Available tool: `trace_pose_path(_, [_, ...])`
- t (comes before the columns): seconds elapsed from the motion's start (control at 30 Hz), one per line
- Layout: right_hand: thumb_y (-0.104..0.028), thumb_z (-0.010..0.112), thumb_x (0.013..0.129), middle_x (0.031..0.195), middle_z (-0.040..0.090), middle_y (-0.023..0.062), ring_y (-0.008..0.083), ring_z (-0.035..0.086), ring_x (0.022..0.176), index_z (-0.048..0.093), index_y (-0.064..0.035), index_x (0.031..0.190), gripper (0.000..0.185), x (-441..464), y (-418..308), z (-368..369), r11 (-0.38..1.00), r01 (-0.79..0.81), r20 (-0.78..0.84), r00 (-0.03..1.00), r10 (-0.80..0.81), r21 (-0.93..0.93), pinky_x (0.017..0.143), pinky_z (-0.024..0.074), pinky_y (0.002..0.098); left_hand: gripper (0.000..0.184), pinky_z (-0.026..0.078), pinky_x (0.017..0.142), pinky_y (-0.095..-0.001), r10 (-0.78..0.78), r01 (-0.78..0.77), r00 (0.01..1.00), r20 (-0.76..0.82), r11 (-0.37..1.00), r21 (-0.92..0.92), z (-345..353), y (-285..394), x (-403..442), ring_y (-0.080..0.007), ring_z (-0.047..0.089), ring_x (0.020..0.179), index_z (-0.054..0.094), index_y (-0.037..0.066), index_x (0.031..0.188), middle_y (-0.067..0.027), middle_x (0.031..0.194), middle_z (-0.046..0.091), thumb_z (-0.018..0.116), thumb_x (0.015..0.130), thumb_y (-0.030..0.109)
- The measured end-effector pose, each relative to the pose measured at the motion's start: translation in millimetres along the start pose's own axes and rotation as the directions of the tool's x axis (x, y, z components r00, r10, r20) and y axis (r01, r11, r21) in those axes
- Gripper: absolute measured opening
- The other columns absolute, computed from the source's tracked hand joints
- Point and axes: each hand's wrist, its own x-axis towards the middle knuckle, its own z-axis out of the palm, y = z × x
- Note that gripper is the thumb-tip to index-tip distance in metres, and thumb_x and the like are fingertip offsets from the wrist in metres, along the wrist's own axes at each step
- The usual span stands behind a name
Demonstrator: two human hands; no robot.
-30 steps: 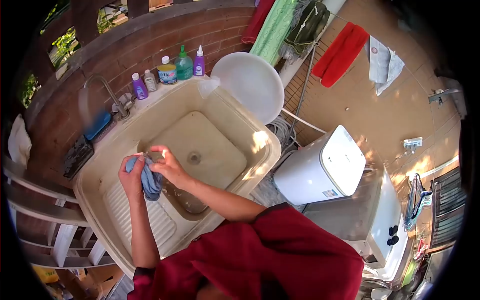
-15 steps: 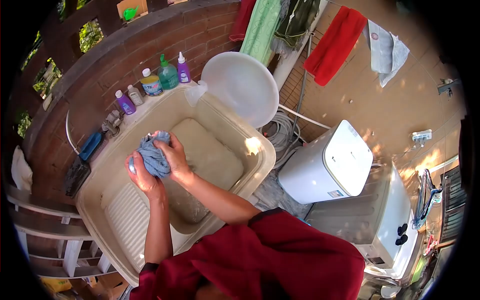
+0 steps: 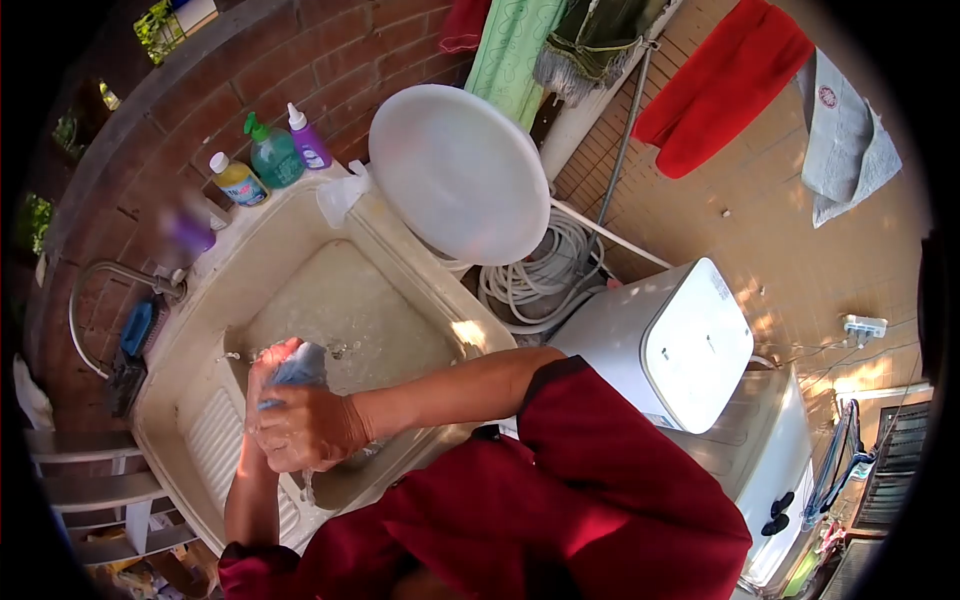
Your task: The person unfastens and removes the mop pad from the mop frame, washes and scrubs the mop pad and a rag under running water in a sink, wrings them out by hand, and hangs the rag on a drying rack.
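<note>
A wet blue cloth is bunched up between my two hands above the sink. My right hand wraps over its near end, fingers curled tight, and water runs down from beneath it. Behind, my left hand grips the cloth too; its fingertips show at the top, while my right hand covers the rest. Shallow water lies in the basin below. A ribbed washboard slope forms the left part of the sink, beside my left forearm.
Along the back rim stand a yellow bottle, a green pump bottle and purple bottles. A blue brush lies by the curved faucet. A white basin leans at the sink's far corner, near a coiled hose and a white bin.
Both hands have come lower and nearer my body with the cloth. My right hand has turned over it, and water now streams out. The view has shifted slightly.
</note>
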Motion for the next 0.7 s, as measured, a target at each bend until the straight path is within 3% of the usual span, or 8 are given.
trace_pose_path(0.07, [-0.023, 0.060, 0.057, 0.066, 0.054, 0.0004, 0.0195, 0.054, 0.069, 0.052, -0.0129, 0.058, 0.013, -21, -11, 5, 0.993, 0.114, 0.092, 0.989, -0.114, 0.001, 0.066, 0.0409, 0.0378, 0.022, 0.045, 0.054, -0.0299, -0.225, 0.229, 0.973, -0.045, 0.962, 0.149, 15, 7, -12, -0.0165, 0.052, 0.060, 0.053, 0.010, 0.073, -0.0029, 0.064, 0.050, 0.059, 0.077, 0.031])
trace_pose_path(0.1, [-0.023, 0.059, 0.058, 0.065, 0.053, -0.0002, 0.0191, 0.054, 0.068, 0.051, -0.0132, 0.057, 0.013, -29, -17, 6, 0.990, 0.144, 0.133, 0.981, -0.144, 0.008, 0.067, 0.0410, 0.0375, 0.015, 0.044, 0.055, -0.0291, -0.271, 0.274, 0.962, -0.044, 0.938, 0.214, 19, 6, -12, -0.0151, 0.053, 0.061, 0.053, 0.011, 0.067, -0.0024, 0.066, 0.053, 0.058, 0.076, 0.022])
trace_pose_path(0.2, [-0.022, 0.056, 0.061, 0.062, 0.050, -0.0012, 0.0184, 0.052, 0.065, 0.050, -0.0137, 0.056, 0.011, -53, -26, 11, 0.973, 0.225, 0.283, 0.931, -0.231, 0.055, 0.069, 0.0410, 0.0367, 0.019, 0.044, 0.057, -0.0292, -0.253, 0.292, 0.955, -0.156, 0.695, 0.657, 16, -17, 3, -0.0153, 0.055, 0.061, 0.057, 0.006, 0.067, -0.0034, 0.070, 0.057, 0.059, 0.075, 0.023])
trace_pose_path(0.23, [-0.022, 0.056, 0.062, 0.063, 0.051, -0.0011, 0.0186, 0.053, 0.066, 0.051, -0.0137, 0.058, 0.010, -67, -24, 19, 0.966, 0.241, 0.353, 0.899, -0.259, 0.095, 0.069, 0.0407, 0.0365, 0.021, 0.045, 0.058, -0.0293, -0.276, 0.115, 0.961, 0.032, 0.499, 0.859, 27, -10, 9, -0.0147, 0.054, 0.061, 0.060, 0.001, 0.073, -0.0053, 0.068, 0.058, 0.059, 0.074, 0.022])
trace_pose_path(0.5, [-0.021, 0.054, 0.072, 0.071, 0.059, 0.0053, 0.0212, 0.058, 0.073, 0.058, -0.0120, 0.063, 0.013, -150, -18, 69, 0.964, 0.233, 0.504, 0.822, -0.264, 0.125, 0.069, 0.0426, 0.0401, 0.024, 0.040, 0.053, -0.0368, -0.256, -0.140, 0.947, 0.194, 0.214, 0.967, -8, -88, 53, -0.0157, 0.044, 0.054, 0.054, -0.004, 0.066, -0.0169, 0.054, 0.045, 0.056, 0.072, 0.020])
trace_pose_path(0.6, [-0.019, 0.053, 0.073, 0.076, 0.060, 0.0051, 0.0219, 0.058, 0.072, 0.058, -0.0108, 0.068, 0.011, -187, -18, 103, 0.929, -0.196, 0.659, 0.749, -0.066, 0.315, 0.069, 0.0438, 0.0353, 0.024, 0.040, 0.052, -0.0388, -0.147, -0.235, 0.955, 0.259, 0.159, 0.959, -16, -112, 56, -0.0172, 0.043, 0.052, 0.053, -0.004, 0.065, -0.0213, 0.055, 0.042, 0.055, 0.072, 0.019])
trace_pose_path(0.63, [-0.018, 0.054, 0.072, 0.075, 0.059, 0.0036, 0.0225, 0.056, 0.068, 0.058, -0.0109, 0.069, 0.009, -184, -22, 95, 0.955, -0.227, 0.684, 0.729, 0.037, 0.190, 0.067, 0.0442, 0.0313, 0.024, 0.040, 0.052, -0.0392, -0.109, -0.236, 0.961, 0.254, 0.156, 0.959, -17, -117, 56, -0.0176, 0.043, 0.052, 0.053, -0.004, 0.065, -0.0224, 0.055, 0.042, 0.055, 0.071, 0.019])
trace_pose_path(0.7, [-0.018, 0.056, 0.070, 0.072, 0.056, 0.0030, 0.0216, 0.055, 0.067, 0.056, -0.0121, 0.069, 0.006, -153, -27, 66, 0.995, -0.030, 0.779, 0.624, -0.058, 0.097, 0.067, 0.0436, 0.0319, 0.026, 0.040, 0.052, -0.0373, -0.051, -0.211, 0.973, 0.227, 0.209, 0.955, -24, -125, 57, -0.0161, 0.043, 0.052, 0.054, -0.003, 0.064, -0.0184, 0.054, 0.047, 0.056, 0.074, 0.021])
